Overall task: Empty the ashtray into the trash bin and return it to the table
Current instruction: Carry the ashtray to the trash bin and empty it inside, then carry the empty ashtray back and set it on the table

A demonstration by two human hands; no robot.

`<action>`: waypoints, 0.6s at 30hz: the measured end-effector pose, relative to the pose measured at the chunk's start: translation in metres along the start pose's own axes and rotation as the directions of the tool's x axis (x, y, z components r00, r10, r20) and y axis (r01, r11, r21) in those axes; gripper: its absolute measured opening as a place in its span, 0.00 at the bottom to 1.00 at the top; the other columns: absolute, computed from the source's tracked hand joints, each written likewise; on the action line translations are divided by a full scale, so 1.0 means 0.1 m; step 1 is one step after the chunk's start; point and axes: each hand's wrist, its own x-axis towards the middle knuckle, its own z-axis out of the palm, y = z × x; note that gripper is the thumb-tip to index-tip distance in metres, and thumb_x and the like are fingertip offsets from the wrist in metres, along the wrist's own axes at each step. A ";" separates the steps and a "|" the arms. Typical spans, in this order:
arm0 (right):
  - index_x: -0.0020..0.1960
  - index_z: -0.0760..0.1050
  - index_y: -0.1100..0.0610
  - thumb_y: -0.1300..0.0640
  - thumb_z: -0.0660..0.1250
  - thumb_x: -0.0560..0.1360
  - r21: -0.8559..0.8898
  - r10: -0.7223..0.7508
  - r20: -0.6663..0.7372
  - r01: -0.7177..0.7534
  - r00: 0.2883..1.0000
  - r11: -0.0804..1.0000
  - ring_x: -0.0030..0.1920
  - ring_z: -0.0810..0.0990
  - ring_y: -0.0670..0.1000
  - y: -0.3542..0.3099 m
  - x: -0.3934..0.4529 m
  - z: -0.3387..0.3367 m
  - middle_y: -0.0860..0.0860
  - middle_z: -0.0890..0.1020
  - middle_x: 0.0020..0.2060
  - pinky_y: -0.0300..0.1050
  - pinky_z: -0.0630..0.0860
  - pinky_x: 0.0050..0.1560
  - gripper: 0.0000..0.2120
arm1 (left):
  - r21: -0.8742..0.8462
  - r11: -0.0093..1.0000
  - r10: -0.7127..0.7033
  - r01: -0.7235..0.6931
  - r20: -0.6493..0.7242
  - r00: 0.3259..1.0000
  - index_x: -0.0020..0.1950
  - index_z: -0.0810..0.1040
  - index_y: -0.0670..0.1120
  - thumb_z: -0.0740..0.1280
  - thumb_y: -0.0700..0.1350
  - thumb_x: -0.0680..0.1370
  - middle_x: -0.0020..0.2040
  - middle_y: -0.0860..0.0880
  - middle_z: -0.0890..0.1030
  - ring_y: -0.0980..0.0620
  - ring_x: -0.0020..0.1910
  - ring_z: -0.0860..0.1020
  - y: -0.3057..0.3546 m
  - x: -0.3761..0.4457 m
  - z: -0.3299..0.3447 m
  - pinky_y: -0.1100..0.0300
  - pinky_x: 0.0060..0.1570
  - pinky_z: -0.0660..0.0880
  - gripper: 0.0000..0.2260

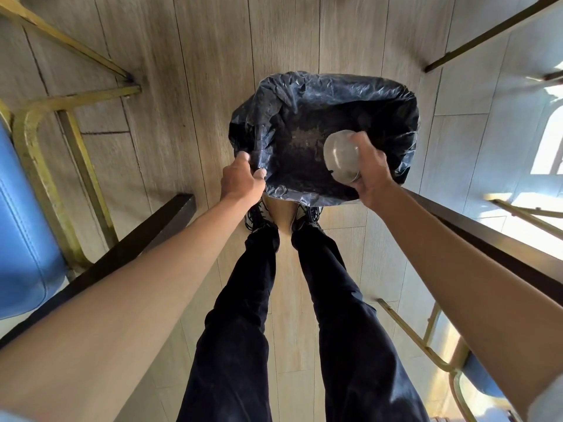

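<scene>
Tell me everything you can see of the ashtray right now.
The ashtray is a small round piece of clear glass, thick-walled by the look of it. The right hand grips it by the rim and holds it tipped over, its base towards the camera, above the open mouth of the trash bin with its black liner. Nothing else touches it. Grey ash-like specks lie in the liner below. Whether anything is left inside cannot be told.

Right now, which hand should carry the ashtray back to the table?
Right. The right hand already has its grip on the glass ashtray, tipped over the open trash bin. The left hand is busy pinching the bin liner's near rim.
</scene>
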 end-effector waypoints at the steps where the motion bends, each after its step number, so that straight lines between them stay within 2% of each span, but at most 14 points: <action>1: 0.59 0.85 0.47 0.41 0.69 0.71 -0.208 -0.134 -0.040 0.123 0.990 0.970 0.51 0.83 0.50 0.02 -0.02 0.01 0.49 0.85 0.51 0.47 0.81 0.50 0.20 | -0.006 1.000 -0.009 0.009 0.005 1.000 0.65 0.73 0.42 0.67 0.47 0.80 0.51 0.41 0.82 0.43 0.48 0.82 0.00 -0.01 0.00 0.48 0.51 0.80 0.16; 3: 0.61 0.85 0.43 0.40 0.71 0.69 -0.502 -0.321 -0.002 0.277 0.947 0.820 0.48 0.83 0.46 0.12 -0.05 0.02 0.43 0.86 0.46 0.40 0.77 0.50 0.21 | -0.012 1.000 -0.018 0.018 0.018 1.000 0.65 0.73 0.42 0.65 0.49 0.81 0.52 0.41 0.82 0.43 0.49 0.82 -0.02 -0.03 0.00 0.49 0.51 0.79 0.16; 4: 0.63 0.84 0.43 0.40 0.72 0.69 -0.546 -0.335 0.008 0.285 0.942 0.788 0.49 0.83 0.46 0.16 -0.09 0.02 0.43 0.86 0.47 0.40 0.76 0.53 0.23 | -0.013 1.000 -0.023 0.024 0.021 1.000 0.65 0.73 0.41 0.65 0.49 0.81 0.53 0.41 0.82 0.43 0.50 0.82 -0.02 -0.05 0.00 0.49 0.52 0.79 0.16; 5: 0.64 0.84 0.43 0.40 0.73 0.69 -0.537 -0.314 -0.007 0.261 0.949 0.802 0.51 0.83 0.46 0.19 -0.11 0.02 0.43 0.86 0.48 0.41 0.77 0.56 0.24 | -0.020 0.999 -0.028 0.028 0.016 0.999 0.64 0.74 0.42 0.65 0.49 0.81 0.53 0.42 0.82 0.43 0.51 0.81 -0.02 -0.08 -0.01 0.50 0.53 0.79 0.16; 7: 0.57 0.85 0.44 0.39 0.71 0.69 -0.382 -0.205 -0.065 0.166 0.977 0.909 0.55 0.82 0.50 0.21 -0.15 0.02 0.44 0.85 0.48 0.46 0.79 0.55 0.19 | -0.043 0.999 -0.032 0.031 -0.003 0.999 0.63 0.74 0.42 0.65 0.49 0.81 0.55 0.44 0.82 0.44 0.53 0.81 -0.04 -0.15 -0.03 0.50 0.56 0.78 0.15; 9: 0.48 0.84 0.48 0.41 0.69 0.70 -0.119 -0.028 -0.110 0.015 0.994 0.993 0.52 0.81 0.54 0.15 -0.22 0.02 0.49 0.83 0.48 0.50 0.81 0.50 0.14 | -0.058 0.998 -0.019 0.018 -0.010 1.000 0.64 0.74 0.42 0.66 0.48 0.81 0.58 0.44 0.82 0.44 0.55 0.81 -0.06 -0.25 -0.08 0.49 0.58 0.78 0.15; 10: 0.50 0.83 0.50 0.41 0.69 0.71 0.046 0.055 -0.085 -0.051 0.995 0.998 0.51 0.82 0.56 0.10 -0.29 0.00 0.53 0.82 0.50 0.53 0.83 0.50 0.15 | -0.057 0.998 -0.011 0.011 -0.006 1.000 0.64 0.74 0.42 0.66 0.48 0.81 0.59 0.44 0.82 0.44 0.55 0.81 -0.06 -0.31 -0.13 0.50 0.58 0.78 0.15; 12: 0.61 0.80 0.54 0.42 0.69 0.75 0.277 0.135 0.046 -0.142 0.990 0.950 0.54 0.84 0.61 0.04 -0.45 -0.07 0.58 0.82 0.58 0.60 0.84 0.52 0.21 | -0.048 0.999 -0.004 0.005 0.020 1.000 0.64 0.74 0.42 0.66 0.47 0.80 0.60 0.43 0.82 0.44 0.56 0.81 -0.06 -0.49 -0.23 0.51 0.58 0.78 0.15; 14: 0.67 0.78 0.54 0.42 0.69 0.76 0.376 0.148 0.160 -0.199 0.976 0.905 0.60 0.82 0.63 -0.02 -0.68 -0.15 0.59 0.81 0.63 0.63 0.84 0.55 0.24 | -0.046 0.999 -0.006 0.009 0.062 0.998 0.65 0.74 0.41 0.66 0.47 0.80 0.61 0.44 0.82 0.45 0.57 0.81 -0.03 -0.70 -0.35 0.54 0.58 0.77 0.16; 18: 0.62 0.79 0.53 0.39 0.68 0.77 0.440 0.139 0.268 -0.249 0.953 0.863 0.59 0.83 0.61 -0.29 -1.43 -0.31 0.59 0.81 0.62 0.60 0.85 0.50 0.21 | -0.023 1.000 -0.008 0.011 0.127 0.992 0.65 0.74 0.42 0.65 0.47 0.80 0.61 0.45 0.82 0.45 0.58 0.80 0.20 -1.33 -0.71 0.55 0.57 0.75 0.16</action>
